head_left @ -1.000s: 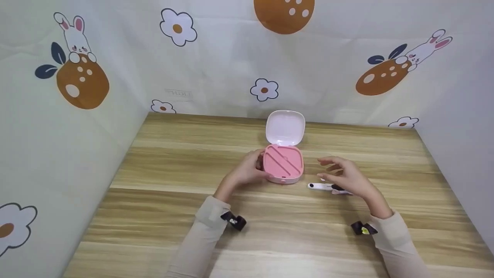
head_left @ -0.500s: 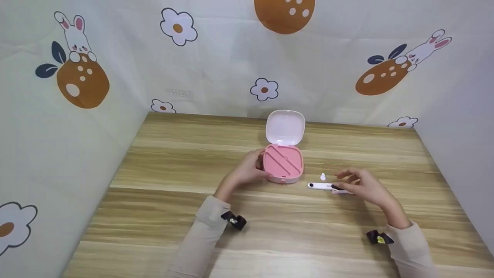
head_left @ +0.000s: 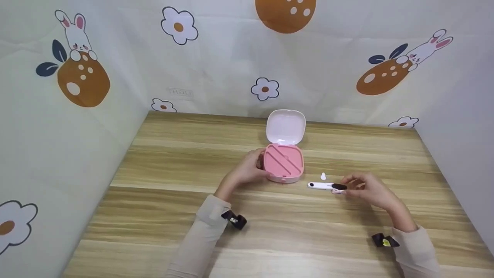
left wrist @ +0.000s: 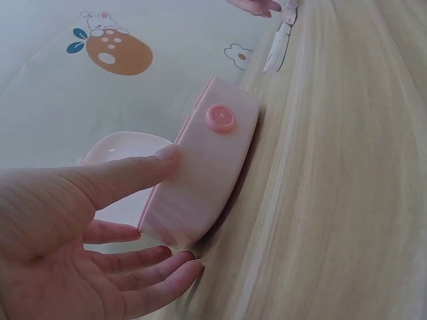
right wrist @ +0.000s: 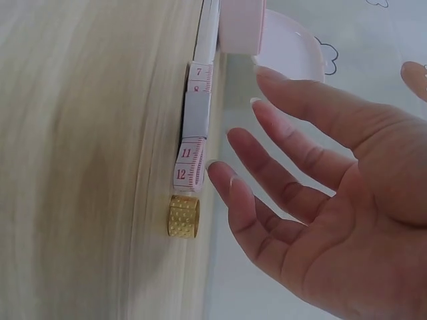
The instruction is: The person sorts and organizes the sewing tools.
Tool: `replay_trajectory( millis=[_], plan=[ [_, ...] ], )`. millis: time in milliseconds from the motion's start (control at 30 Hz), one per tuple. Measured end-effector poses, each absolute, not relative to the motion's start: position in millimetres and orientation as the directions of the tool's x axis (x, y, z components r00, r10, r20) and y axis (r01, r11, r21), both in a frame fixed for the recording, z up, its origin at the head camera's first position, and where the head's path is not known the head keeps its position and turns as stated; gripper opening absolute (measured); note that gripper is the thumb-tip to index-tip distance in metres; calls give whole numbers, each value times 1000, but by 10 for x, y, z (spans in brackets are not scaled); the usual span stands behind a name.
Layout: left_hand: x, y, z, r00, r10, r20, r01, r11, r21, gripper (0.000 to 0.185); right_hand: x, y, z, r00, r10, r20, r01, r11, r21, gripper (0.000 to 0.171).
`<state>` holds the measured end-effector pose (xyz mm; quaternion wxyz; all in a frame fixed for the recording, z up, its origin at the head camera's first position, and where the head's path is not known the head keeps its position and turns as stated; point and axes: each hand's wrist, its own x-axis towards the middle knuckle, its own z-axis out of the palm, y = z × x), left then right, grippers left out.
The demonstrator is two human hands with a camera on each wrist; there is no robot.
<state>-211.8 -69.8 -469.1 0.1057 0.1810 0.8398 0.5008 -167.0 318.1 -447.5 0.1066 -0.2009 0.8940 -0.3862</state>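
A pink and white sewing box [head_left: 283,160] stands with its lid raised behind it; diagonal ridges cross its pink tray. My left hand [head_left: 249,168] holds the box at its left side, thumb by the front corner and fingers along the side. In the left wrist view a button-shaped clasp [left wrist: 221,119] shows on the box's front. My right hand [head_left: 368,189] hovers with bent, loose fingers by a folded tape measure [right wrist: 188,163], which has a pale band around it. A gold thimble ring [right wrist: 183,217] lies at the tape's end, hidden behind the hand in the head view.
Right of the box lies a slim white tool with a black end [head_left: 322,186]. A small white rounded piece [head_left: 323,176] rests just behind it. Everything is on a wood-grain table [head_left: 185,162], with a printed cloth [head_left: 216,69] hanging along its back and sides.
My right hand has moved right and toward me, from beside the box to the tape measure, uncovering the small white piece and the tool's black end. My left hand stays at the box.
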Motion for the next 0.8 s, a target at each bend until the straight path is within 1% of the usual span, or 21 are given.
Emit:
replay_trajectory(
  millis=[300,400,600,800],
  plan=[
    [-2121,-694,-4700,-909,417,5,196,417,888,82,-1658,3213,-4519,-887,-459,-60,-264,609,-748,22],
    [-2119,-694,-4694,-909,418,0,191,415,890,82,-1646,3230,-4548,-886,-462,-49,-270,597,-755,21],
    [-2122,-692,-4680,-908,420,11,208,426,881,82,-1644,3228,-4624,-901,-433,-33,-272,622,-735,18],
    [-2118,-693,-4692,-912,410,-9,183,426,886,82,-1658,3203,-4673,-911,-412,-33,-263,640,-722,16]
  ],
)
